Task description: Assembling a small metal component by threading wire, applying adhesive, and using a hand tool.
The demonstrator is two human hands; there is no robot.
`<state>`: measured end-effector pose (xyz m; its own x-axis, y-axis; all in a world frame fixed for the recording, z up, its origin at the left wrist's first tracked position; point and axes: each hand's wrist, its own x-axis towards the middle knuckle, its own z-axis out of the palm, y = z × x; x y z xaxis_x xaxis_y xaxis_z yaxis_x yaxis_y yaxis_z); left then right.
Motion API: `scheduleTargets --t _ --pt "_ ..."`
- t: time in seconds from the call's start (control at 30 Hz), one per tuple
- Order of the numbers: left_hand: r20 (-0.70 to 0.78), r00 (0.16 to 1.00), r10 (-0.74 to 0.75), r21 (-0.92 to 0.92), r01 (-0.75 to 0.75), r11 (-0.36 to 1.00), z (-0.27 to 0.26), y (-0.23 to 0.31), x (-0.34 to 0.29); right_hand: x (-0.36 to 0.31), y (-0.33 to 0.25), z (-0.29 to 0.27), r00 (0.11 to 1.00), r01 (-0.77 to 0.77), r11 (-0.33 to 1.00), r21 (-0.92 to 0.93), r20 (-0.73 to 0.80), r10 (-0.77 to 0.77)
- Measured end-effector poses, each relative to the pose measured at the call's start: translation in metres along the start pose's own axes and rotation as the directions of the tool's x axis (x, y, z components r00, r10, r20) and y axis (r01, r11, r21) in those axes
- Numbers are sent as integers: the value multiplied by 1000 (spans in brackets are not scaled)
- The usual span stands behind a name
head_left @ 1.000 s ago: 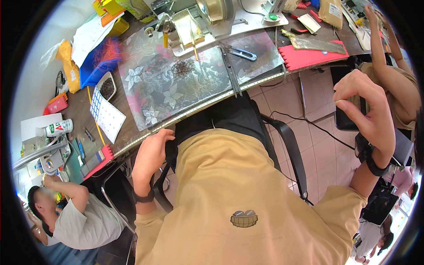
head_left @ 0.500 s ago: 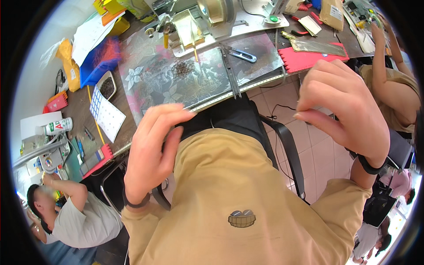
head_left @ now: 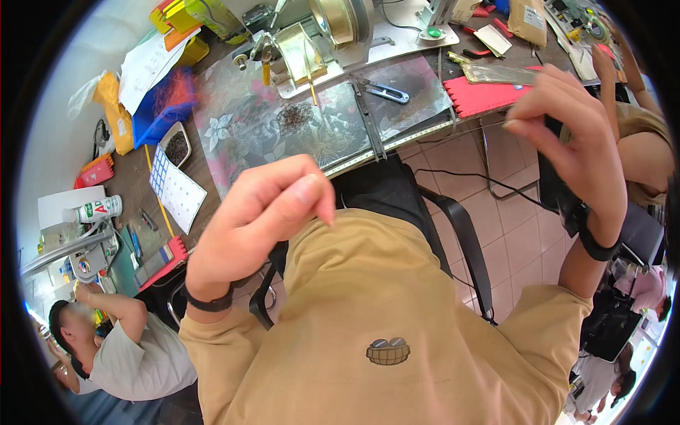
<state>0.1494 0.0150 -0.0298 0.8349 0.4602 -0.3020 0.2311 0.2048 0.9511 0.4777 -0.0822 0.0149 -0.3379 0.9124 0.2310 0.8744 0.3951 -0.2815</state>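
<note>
My left hand [head_left: 258, 223] hovers over my lap, just in front of the table edge. Its fingers are curled, with the thumb pressed against the index finger. My right hand [head_left: 584, 138] is raised at the right, off the table and near a red mat [head_left: 485, 95]. Its thumb and index fingertips meet in a pinch. Whatever either hand may hold is too fine or too hidden to make out. Ahead on the patterned work mat [head_left: 241, 142] lie a tangle of thin dark wire-like strands [head_left: 295, 117], a caliper-like tool [head_left: 368, 117] and a blue-grey utility knife [head_left: 384, 91].
A bench machine with a large spool [head_left: 340, 21] stands behind the mat. At left are a blue bin [head_left: 159, 117], a small white tray [head_left: 185, 152] of dark bits and a white bottle [head_left: 98, 209]. A black chair armrest [head_left: 464, 241] is beside me. Other people sit at both sides.
My left hand has turned, its fingers curling in, and shifted slightly. My right hand has moved a little up and to the right. The view has shifted slightly.
</note>
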Motion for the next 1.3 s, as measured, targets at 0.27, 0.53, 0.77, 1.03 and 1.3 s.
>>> scheduleTargets --t 0.27,0.53,0.77,1.03,1.3 --pt "-35 998 -54 64 56 996 -39 -1 -33 -71 52 -22 965 -235 972 -11 -123 232" --pt "-156 988 -4 122 23 992 -60 -2 -56 -148 107 -40 805 -574 819 -2 -184 563" --pt "-240 970 49 193 -2 981 -69 -3 -66 -159 113 -22 753 -652 758 24 -100 650" --pt "-328 944 34 254 54 966 -74 -3 -63 -145 105 -14 755 -651 758 39 -79 651" --pt "-388 912 132 350 14 937 -73 -4 -65 -132 97 -8 755 -652 757 -41 -124 644"
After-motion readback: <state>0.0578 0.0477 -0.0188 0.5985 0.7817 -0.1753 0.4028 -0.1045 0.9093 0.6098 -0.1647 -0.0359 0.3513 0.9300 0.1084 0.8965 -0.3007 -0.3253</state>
